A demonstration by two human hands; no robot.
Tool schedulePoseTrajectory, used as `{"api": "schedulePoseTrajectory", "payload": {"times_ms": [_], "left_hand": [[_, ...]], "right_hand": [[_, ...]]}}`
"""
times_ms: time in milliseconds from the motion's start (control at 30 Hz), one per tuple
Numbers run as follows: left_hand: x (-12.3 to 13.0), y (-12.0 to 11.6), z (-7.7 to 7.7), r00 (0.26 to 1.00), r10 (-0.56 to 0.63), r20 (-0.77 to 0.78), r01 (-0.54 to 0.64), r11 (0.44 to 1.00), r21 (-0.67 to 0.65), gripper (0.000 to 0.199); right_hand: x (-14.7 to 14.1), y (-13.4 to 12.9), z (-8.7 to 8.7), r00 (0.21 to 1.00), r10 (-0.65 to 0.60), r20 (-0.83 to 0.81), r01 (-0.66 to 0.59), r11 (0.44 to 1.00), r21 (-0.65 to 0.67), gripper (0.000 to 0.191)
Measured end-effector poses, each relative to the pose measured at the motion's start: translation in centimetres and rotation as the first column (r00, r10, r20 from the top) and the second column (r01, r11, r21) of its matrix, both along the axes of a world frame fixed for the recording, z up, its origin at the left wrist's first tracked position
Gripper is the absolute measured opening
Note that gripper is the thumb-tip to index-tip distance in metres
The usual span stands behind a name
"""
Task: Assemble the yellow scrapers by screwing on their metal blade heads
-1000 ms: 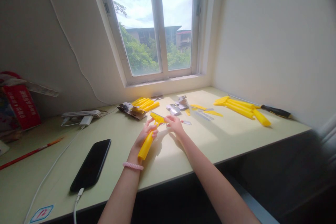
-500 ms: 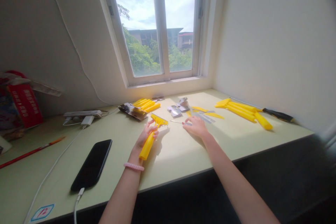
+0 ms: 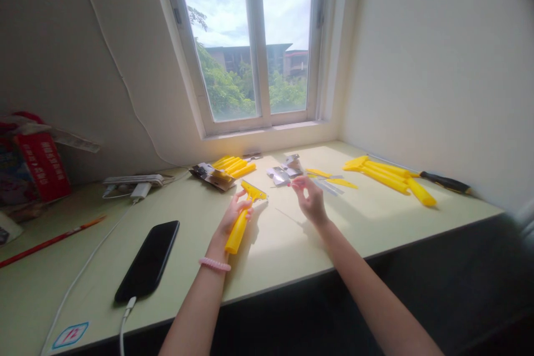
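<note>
My left hand (image 3: 234,214) is wrapped round a yellow scraper (image 3: 237,232), its wide head tilted up and away from me. Small screws show at the scraper's head. Held just above the table by the pinched fingers of my right hand (image 3: 311,200) is a small screwdriver (image 3: 292,183); its thin shaft points left and its shadow falls on the tabletop below. Beyond my right hand lie shiny silver packets (image 3: 280,176), flat yellow pieces (image 3: 342,182) and thin metal blades (image 3: 329,188).
Several yellow handles (image 3: 236,167) lie behind my left hand beside a dark package (image 3: 211,177). More yellow scrapers (image 3: 384,173) and a black-handled tool (image 3: 444,182) lie at right. A phone (image 3: 148,261) on a cable, a power strip (image 3: 133,180) and a red pencil (image 3: 54,242) are at left.
My right hand has lifted off the tabletop with the screwdriver, its fingers now raised and pinched. The scraper in my left hand has hardly moved.
</note>
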State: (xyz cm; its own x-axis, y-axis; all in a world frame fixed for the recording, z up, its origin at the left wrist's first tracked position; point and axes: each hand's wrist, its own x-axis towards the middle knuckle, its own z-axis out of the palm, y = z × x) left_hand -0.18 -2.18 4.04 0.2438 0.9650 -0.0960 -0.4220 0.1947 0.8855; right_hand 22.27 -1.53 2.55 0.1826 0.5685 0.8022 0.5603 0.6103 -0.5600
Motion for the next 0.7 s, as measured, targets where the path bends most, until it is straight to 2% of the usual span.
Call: {"api": "schedulePoseTrajectory", "payload": {"times_ms": [267,433,700], "left_hand": [[0.0,0.1,-0.1,0.999,-0.002,-0.053,0.001,1.000,-0.017,0.052],[0.0,0.1,-0.2,0.999,-0.008,-0.053,0.008,1.000,-0.009,0.054],[-0.2,0.3,-0.4,0.994,-0.039,-0.100,0.042,0.999,0.027,0.056]], "right_hand": [[-1.5,-0.2,-0.4,0.986,0.164,0.040,-0.162,0.985,-0.059,0.011],[-1.5,-0.3,-0.2,0.986,0.166,-0.002,-0.166,0.984,-0.062,0.010],[-1.6,-0.3,-0.2,0.984,0.176,0.025,-0.175,0.984,-0.032,0.009]]}}
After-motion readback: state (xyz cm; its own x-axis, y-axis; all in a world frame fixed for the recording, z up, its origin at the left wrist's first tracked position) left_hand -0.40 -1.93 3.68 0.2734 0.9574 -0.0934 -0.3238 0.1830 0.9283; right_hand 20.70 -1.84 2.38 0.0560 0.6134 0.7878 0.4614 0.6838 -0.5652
